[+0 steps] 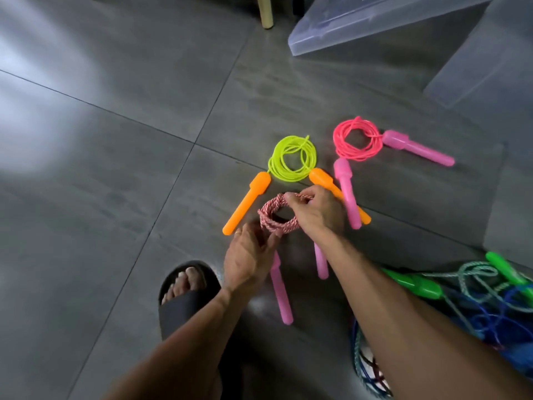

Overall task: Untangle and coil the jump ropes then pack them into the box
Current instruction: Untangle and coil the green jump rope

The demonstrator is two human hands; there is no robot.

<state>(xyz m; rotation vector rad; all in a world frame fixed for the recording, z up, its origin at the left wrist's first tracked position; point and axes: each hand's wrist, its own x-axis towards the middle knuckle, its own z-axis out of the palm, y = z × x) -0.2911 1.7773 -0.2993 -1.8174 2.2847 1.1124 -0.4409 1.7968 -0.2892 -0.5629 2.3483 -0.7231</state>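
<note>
A red-and-white braided rope coil is held between both hands above the floor. My left hand pinches its near edge; my right hand grips its far edge. Its two pink handles lie below on the floor. A coiled yellow-green rope with orange handles lies just beyond. A coiled pink rope with pink handles lies to its right. The clear plastic box stands at the far right.
A tangle of green and blue ropes with green handles lies at the right, partly behind my right arm. The clear box lid leans at the top. A wooden leg stands at the top. My sandalled foot is near.
</note>
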